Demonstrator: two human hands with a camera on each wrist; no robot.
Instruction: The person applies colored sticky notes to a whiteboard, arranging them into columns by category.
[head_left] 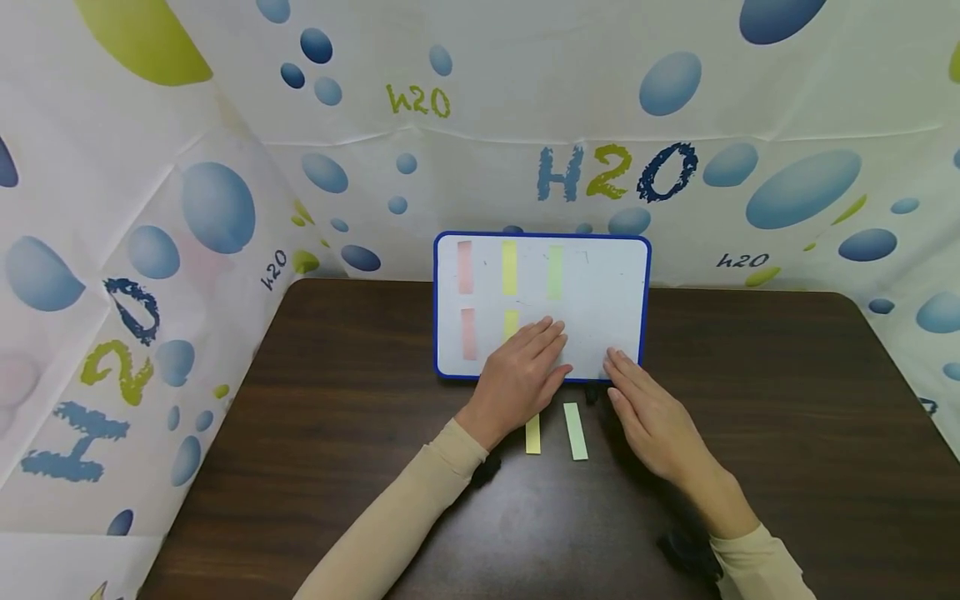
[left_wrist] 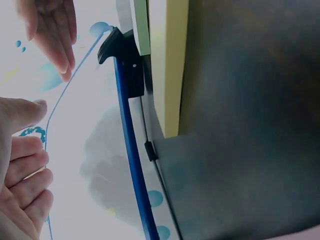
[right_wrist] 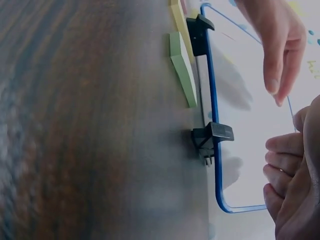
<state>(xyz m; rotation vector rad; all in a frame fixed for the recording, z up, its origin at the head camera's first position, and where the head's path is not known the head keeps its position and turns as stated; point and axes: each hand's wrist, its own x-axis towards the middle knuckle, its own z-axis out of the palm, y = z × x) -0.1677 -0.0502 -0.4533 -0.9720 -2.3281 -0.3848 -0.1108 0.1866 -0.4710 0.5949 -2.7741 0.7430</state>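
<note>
A whiteboard (head_left: 600,292) with a blue frame stands at the back of the table, carrying pink strips (head_left: 466,267), yellow strips (head_left: 510,268) and one pale green strip (head_left: 555,272) in columns. My left hand (head_left: 517,375) reaches in front of its lower middle, fingers extended and overlapping the lower yellow strip. By the lower right corner is my right hand (head_left: 652,417), its fingers straight and together. Neither hand shows anything gripped. On the table in front of the board lie a yellow sticky-note pad (left_wrist: 170,75), partly behind my left wrist in the head view, and a green sticky-note pad (right_wrist: 183,70).
Black clips (right_wrist: 212,135) hold the board's lower edge at the table. The dark wooden table (head_left: 787,417) extends to both sides. A white cloth (head_left: 480,183) printed with blue drops and H2O lettering hangs behind and at the left.
</note>
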